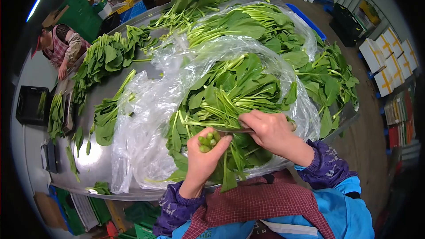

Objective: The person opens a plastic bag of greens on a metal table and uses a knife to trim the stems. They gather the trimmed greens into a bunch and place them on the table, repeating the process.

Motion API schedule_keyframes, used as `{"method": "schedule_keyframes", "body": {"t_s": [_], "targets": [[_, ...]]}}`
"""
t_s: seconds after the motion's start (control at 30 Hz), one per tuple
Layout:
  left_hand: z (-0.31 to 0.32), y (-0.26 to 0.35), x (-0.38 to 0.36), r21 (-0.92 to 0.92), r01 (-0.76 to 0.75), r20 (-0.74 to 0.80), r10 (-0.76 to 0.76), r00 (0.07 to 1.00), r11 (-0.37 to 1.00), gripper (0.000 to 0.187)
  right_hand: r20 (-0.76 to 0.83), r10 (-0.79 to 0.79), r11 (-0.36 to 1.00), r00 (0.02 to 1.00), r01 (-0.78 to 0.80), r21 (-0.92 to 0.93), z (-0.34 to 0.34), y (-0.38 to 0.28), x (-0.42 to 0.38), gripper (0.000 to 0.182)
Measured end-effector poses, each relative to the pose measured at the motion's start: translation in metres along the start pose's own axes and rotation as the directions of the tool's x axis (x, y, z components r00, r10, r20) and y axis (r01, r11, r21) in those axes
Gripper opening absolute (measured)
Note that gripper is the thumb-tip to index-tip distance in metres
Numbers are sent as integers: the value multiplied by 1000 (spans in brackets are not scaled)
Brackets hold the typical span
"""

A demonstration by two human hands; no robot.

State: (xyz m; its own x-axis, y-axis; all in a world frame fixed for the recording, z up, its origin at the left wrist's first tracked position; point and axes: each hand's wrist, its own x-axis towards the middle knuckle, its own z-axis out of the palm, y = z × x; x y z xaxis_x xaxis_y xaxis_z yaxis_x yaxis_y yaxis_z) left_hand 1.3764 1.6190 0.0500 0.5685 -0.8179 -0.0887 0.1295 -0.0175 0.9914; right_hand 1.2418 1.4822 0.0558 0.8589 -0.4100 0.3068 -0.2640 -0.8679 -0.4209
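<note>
Several smooth, rounded green stems [207, 141]

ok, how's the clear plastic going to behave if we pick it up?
Plastic is probably floppy: it lies in loose crumples. Likely light for its size, as it looks thin and see-through. It may drag the greens along, since it wraps around their pile.

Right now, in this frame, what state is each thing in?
Left hand: closed around a bunch.
Bunch of greens: gathered, stem ends up.
Right hand: closed on the knife.
Knife: blade against the bunch or just beside it, unclear.
Clear plastic: crumpled, spread open.
Loose greens: heaped on the plastic.
Black crate: open-topped.
White boxes: stacked, orange-taped.
</note>
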Motion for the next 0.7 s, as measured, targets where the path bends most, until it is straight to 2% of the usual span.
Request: {"method": "schedule_keyframes", "body": {"t_s": [0.03,0.1,0.17,0.2,0.23,0.3,0.33,0.47,0.53,0.57,0.63,0.7], "targets": [[-2,1,-3,35,-2,14,1,1000,999,10,36,21,996,999,-17,-89,5,4,0,15],[-15,3,-12,-58,13,-59,-16,998,998,10,-4,50,996,999,-50,-75,11,19,1,11],[-35,2,-17,-170,4,-186,-37,982,985,14,-92,142,967,986,-118,224,10,31,5,6],[-47,-1,-17,-250,9,-214,-64,975,968,16,-61,215,955,975,-196,224,5,31,9,7],[-59,-5,-16,-326,9,-239,-92,967,945,18,-59,217,954,974,-198,227,10,36,11,7],[-71,-4,-16,-311,-5,-271,-83,959,950,18,-43,181,971,983,-171,168,28,51,14,12],[-75,-3,-17,-318,-19,-295,-80,952,948,16,38,216,969,976,-219,111,35,50,17,17],[-83,-7,-20,-298,1,-320,-101,942,955,14,25,206,978,978,-206,-9,64,51,23,23],[-86,-6,-19,-287,20,-315,-114,942,958,16,146,321,907,936,-348,237,72,63,29,23],[-85,-5,-18,-331,30,-292,-132,947,943,16,149,313,910,938,-341,237,67,61,31,23],[-79,-7,-18,-379,49,-273,-162,948,924,16,154,279,784,948,-318,533,45,45,28,19],[-70,-11,-11,-431,83,-256,-210,943,899,17,179,271,771,946,-325,547,20,27,28,15]]}}
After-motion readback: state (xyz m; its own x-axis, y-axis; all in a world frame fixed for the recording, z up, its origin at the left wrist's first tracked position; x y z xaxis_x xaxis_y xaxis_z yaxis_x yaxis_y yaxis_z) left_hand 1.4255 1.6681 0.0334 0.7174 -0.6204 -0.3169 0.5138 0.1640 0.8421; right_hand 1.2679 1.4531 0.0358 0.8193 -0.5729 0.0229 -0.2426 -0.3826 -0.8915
